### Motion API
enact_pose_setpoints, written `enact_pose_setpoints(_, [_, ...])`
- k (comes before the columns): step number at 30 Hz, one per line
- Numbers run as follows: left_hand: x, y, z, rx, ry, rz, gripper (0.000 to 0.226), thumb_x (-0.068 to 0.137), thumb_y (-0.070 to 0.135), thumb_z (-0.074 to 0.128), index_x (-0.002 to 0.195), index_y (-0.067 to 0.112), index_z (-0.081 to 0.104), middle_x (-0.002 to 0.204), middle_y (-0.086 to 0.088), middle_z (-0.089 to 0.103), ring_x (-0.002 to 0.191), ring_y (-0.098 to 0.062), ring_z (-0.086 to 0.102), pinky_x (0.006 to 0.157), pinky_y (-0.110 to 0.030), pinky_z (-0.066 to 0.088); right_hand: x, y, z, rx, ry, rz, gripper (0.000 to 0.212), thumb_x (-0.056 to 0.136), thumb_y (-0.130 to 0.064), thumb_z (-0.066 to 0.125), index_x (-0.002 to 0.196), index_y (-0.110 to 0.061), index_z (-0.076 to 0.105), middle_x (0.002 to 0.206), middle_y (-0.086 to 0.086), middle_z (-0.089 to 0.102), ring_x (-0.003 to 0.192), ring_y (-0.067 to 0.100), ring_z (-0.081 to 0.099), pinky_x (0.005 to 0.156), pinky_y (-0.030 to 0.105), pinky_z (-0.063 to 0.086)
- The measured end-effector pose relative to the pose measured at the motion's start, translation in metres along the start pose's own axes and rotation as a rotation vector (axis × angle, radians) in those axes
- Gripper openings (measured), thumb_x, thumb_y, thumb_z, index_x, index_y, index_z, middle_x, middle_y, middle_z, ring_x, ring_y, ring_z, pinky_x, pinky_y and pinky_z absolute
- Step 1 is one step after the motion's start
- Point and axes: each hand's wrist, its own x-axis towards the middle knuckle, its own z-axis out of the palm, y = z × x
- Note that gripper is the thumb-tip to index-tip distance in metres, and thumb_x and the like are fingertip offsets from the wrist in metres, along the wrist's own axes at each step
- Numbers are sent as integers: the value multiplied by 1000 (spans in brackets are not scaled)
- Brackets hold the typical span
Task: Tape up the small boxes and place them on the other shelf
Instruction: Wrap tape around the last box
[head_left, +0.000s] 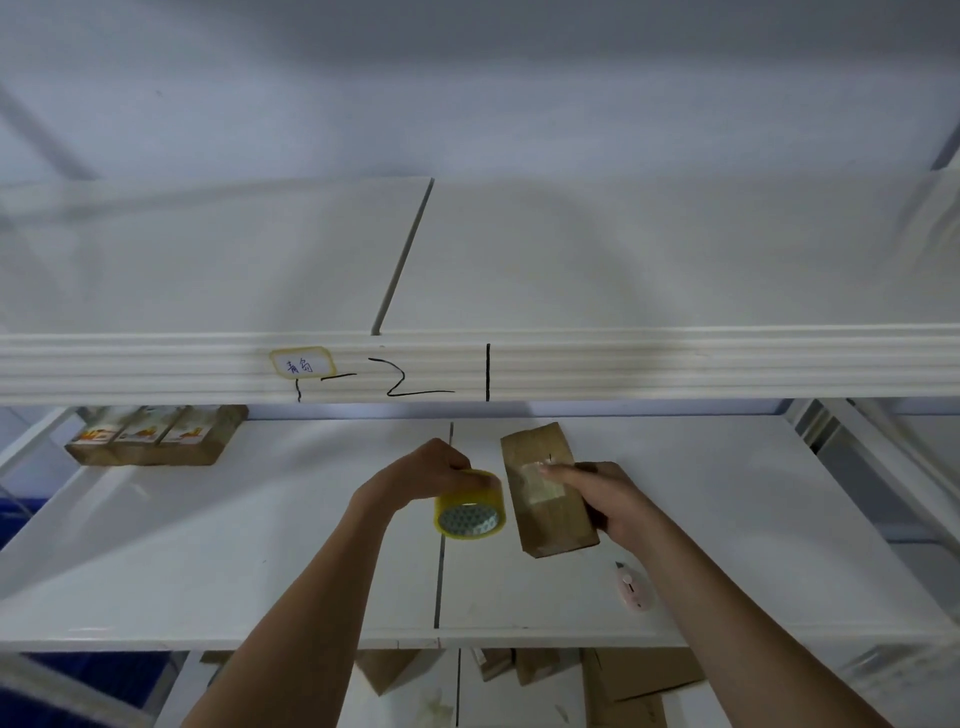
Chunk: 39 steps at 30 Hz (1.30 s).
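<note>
Left hand (434, 467) gripped yellow-rimmed clear tape roll (469, 505), just left of small brown cardboard box (545, 488); right hand (605, 499) fingers curled round box, long axis running away.

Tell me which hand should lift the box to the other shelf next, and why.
The right hand, probably. It already grips the small box from its right side, with fingers lying across the taped top. The left hand is occupied holding the tape roll, so it would have to put that down first.
</note>
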Motion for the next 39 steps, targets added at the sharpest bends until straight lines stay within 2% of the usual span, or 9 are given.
enact_pose_setpoints(4, [2,-4,1,34,-3,-5,27,88,37,74,72,16,69,66,1,56,69,-13,54,65,-22,42,1,12,-4,20,3,27,46,75,-33,88,112,-9,72,99,9,78,94,27,74,86,45,61])
enact_pose_setpoints(9, [8,-10,12,176,55,-69,42,77,55,78,60,19,62,62,2,57,61,-12,57,60,-23,45,5,20,-3,7,31,54,45,74,-32,88,108,-9,71,97,8,78,90,27,74,74,37,62])
enact_pose_setpoints(16, [15,-13,28,315,51,-114,44,69,65,77,60,25,60,69,2,60,70,-17,62,63,-26,49,21,45,0,-63,104,159,46,79,-31,84,111,-4,64,95,12,74,83,26,73,56,28,56])
enact_pose_setpoints(21, [15,-18,42,280,-27,-186,47,69,65,75,65,20,64,70,1,62,68,-14,63,63,-25,51,33,66,2,-43,86,223,57,78,-31,85,118,0,59,102,15,72,88,29,73,67,36,60])
enact_pose_setpoints(25, [18,-32,56,305,-43,-245,56,46,77,69,57,22,62,69,1,64,70,-17,67,68,-32,58,39,88,4,-53,97,275,61,77,-31,85,120,-1,53,104,16,70,90,31,71,73,42,62])
enact_pose_setpoints(28, [15,-34,65,320,-65,-255,55,53,73,72,64,20,63,73,1,65,75,-19,67,71,-32,58,48,99,3,-116,109,300,60,74,-34,87,116,-2,58,104,16,71,89,31,72,73,42,63])
enact_pose_setpoints(32, [20,-34,78,339,-84,-250,54,67,67,75,88,18,68,87,-1,69,82,-21,67,74,-31,54,55,104,-3,-365,214,254,34,80,-30,80,98,-4,67,99,13,73,86,26,69,80,37,60])
enact_pose_setpoints(35, [25,-31,84,382,-83,-253,59,68,67,76,99,17,70,88,2,66,83,-20,66,72,-29,52,50,102,-8,-396,254,254,40,73,-39,86,89,-7,70,88,6,72,84,23,67,73,30,53])
enact_pose_setpoints(39, [32,-29,91,449,-67,-262,60,67,63,77,106,18,67,98,-1,70,87,-21,66,80,-32,54,53,100,-8,-407,255,263,44,73,-40,87,99,-7,71,99,8,72,94,25,67,77,30,52])
